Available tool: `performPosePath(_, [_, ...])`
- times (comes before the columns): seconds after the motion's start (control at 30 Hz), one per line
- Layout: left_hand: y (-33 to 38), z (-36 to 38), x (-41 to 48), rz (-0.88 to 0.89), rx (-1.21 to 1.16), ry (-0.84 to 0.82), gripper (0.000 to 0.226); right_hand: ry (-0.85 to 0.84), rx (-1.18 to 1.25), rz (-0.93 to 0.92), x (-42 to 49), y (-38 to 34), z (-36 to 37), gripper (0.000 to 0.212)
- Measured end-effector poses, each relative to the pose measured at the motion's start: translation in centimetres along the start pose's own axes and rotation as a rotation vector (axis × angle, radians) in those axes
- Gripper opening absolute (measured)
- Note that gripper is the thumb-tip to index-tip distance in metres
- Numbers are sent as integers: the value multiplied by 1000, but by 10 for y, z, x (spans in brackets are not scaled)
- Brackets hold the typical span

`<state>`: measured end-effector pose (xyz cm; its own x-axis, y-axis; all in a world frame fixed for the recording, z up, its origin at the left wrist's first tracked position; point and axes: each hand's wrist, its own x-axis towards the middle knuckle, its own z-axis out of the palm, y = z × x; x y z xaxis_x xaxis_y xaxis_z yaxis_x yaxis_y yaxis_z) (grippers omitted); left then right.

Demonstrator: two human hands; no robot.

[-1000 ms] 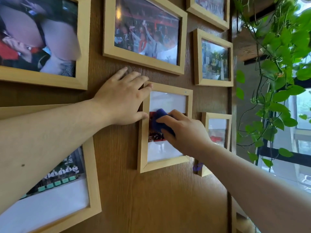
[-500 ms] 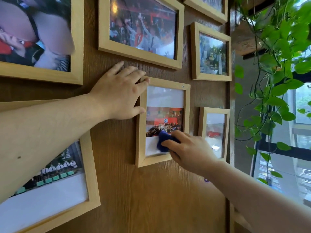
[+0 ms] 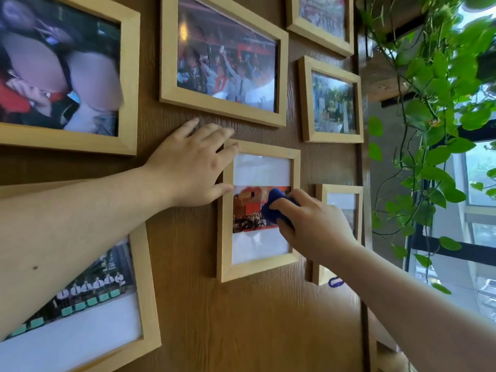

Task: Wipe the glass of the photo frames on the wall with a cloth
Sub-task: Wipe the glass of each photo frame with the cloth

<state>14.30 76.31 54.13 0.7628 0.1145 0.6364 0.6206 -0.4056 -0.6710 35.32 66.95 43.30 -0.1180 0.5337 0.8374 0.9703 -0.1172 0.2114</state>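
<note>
Our right hand squeezes the blue cloth on the small frame. Left hand, open & flat, steadies its corner. Push too hard & it could tip off.

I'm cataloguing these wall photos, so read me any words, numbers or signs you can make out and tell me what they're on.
No text can be read anywhere in this view.
Small frame being wiped: the red backdrop in its photo may carry lettering, too blurred to read, and the cloth in the right hand covers part of it.
Top middle frame: red banners in its photo, blurred.
Other photos: no legible text.
</note>
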Motion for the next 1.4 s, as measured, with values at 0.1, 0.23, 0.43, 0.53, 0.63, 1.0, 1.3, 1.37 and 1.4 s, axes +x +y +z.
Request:
performPosePath(0.1, [-8,-16,3,19,4,99,73,121,34,-25,26,1,-24,28])
performPosePath(0.23, [-28,-40,18,-18,52,174,73,228,40,-48,68,1,-50,30])
performPosePath(0.43, [-68,-63,31,-170,136,172,85,365,21,-64,136,4,-72,33])
performPosePath(0.53, [-87,-66,32,-280,194,120,94,447,70,-50,175,3,-82,31])
performPosePath(0.63, [-95,-66,29,-325,221,94,100,481,130,-42,207,-5,-88,32])
performPosePath(1.0, [-101,-60,30,-332,267,89,106,486,90,-90,266,-27,-98,31])
performPosePath(1.3, [-97,-62,32,-350,239,85,112,286,-112,241,221,54,-79,32])
performPosePath(1.37, [-96,-62,32,-350,236,86,110,325,-52,138,225,38,-77,32])
performPosePath(1.4, [-96,-61,32,-350,233,89,109,354,-6,58,229,27,-77,32])
